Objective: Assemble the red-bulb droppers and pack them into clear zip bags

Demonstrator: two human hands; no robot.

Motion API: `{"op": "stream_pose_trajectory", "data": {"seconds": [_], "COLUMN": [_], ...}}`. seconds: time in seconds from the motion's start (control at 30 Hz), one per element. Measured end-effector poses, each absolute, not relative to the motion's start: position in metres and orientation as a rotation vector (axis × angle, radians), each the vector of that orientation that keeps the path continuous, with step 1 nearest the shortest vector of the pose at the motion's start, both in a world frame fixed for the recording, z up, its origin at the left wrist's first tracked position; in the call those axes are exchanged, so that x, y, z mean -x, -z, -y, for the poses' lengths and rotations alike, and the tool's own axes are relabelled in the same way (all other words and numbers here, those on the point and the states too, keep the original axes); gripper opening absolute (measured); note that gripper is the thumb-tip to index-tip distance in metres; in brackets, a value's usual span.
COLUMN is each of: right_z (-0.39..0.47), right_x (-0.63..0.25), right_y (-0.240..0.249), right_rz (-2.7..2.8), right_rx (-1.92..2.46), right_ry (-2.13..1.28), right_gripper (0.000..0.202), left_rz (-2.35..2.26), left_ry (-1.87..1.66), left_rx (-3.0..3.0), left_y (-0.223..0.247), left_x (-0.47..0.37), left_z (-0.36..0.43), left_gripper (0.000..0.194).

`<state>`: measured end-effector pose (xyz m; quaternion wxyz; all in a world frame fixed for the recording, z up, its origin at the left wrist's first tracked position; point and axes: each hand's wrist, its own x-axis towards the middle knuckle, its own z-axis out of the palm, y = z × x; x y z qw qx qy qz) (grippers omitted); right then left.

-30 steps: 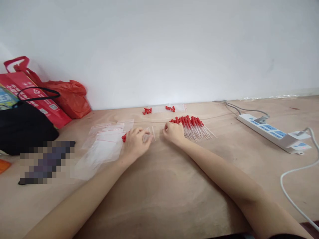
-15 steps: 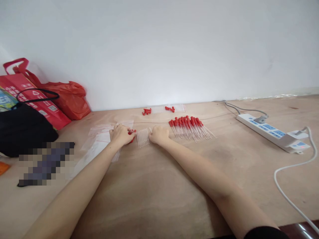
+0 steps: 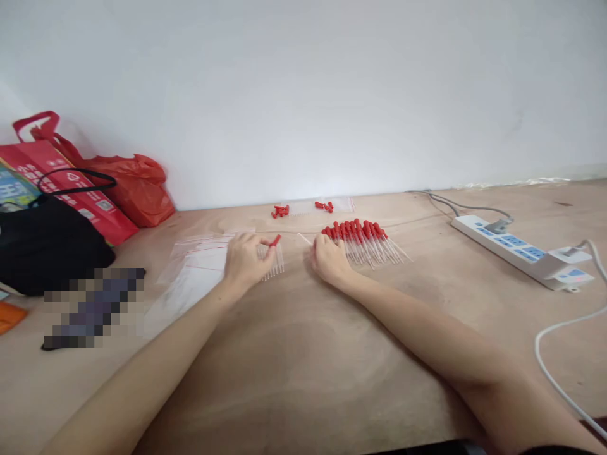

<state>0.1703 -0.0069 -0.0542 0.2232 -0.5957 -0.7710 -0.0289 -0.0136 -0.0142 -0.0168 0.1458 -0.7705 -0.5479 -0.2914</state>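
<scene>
Between the thumb and fingers of my left hand [image 3: 247,260] is a small red rubber bulb [image 3: 275,241], its tip pointing up and right. A row of thin clear tubes [image 3: 279,262] lies on the table just beyond and right of that hand, partly hidden by it. My right hand [image 3: 329,258] is closed on a thin clear dropper tube [image 3: 304,239], whose end sticks out to the left toward the bulb, apart from it. Right beside this hand lies a fanned pile of droppers [image 3: 358,237] with red bulbs and clear stems, partly covered by the hand.
Clear zip bags [image 3: 194,262] lie left of the hands. Loose red bulbs [image 3: 280,211] and another clear bag [image 3: 303,206] are near the wall. A power strip [image 3: 497,239] with cables sits at right. Red bags [image 3: 135,189] and a black bag [image 3: 52,246] stand at left.
My left hand has lifted and moved right with a red bulb in its fingers. My right hand has moved right, away from the tube row, taking one tube with it.
</scene>
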Motion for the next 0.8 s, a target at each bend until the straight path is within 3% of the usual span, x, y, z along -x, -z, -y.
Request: {"op": "stream_pose_trajectory", "data": {"seconds": [0.17, 0.3, 0.43, 0.57, 0.8], "right_z": [0.03, 0.047, 0.051, 0.051, 0.055], "right_x": [-0.231, -0.257, -0.257, -0.248, -0.245], "right_y": [0.076, 0.08, 0.078, 0.076, 0.072], "right_rz": [2.149, 2.164, 2.199, 2.231, 2.222], "right_rx": [1.345, 1.219, 1.188, 1.144, 1.087], "right_ry": [-0.004, 0.012, 0.016, -0.006, -0.076], "right_gripper": [0.022, 0.031, 0.032, 0.024, 0.014], "left_rz": [1.27, 1.252, 1.27, 1.302, 1.284], "left_ry": [0.822, 0.782, 0.799, 0.752, 0.82], "left_rx": [2.624, 2.703, 2.706, 2.657, 2.736], "left_y": [0.041, 0.049, 0.049, 0.051, 0.053], "left_x": [-0.013, -0.016, -0.016, -0.018, -0.023], "left_z": [0.045, 0.05, 0.047, 0.041, 0.039], "left_gripper": [0.006, 0.007, 0.008, 0.024, 0.02]}}
